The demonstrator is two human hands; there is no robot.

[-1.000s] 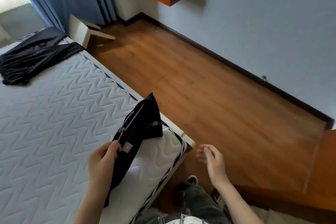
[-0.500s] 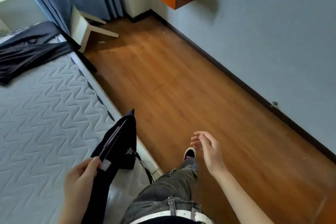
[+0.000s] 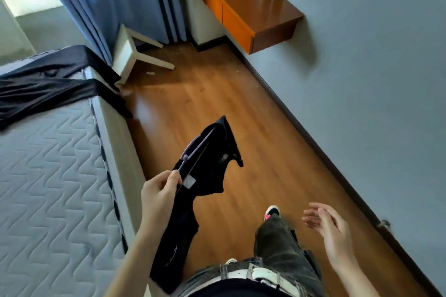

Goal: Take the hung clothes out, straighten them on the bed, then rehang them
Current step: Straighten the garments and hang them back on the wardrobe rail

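One camera, up on the person's head, tipped forward and steeply down, close over left hand [image 3: 159,191] and right hand [image 3: 331,230], bed [image 3: 48,176] at left.

floor [image 3: 241,116]: we see glossy wood
mattress [image 3: 48,188]: we see quilted matt cloth
garment [image 3: 212,161]: we see matt black cloth

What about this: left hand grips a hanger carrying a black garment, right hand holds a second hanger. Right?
No. The head view shows the right hand empty, fingers relaxed open. The left hand does grip the hanger carrying the black garment.
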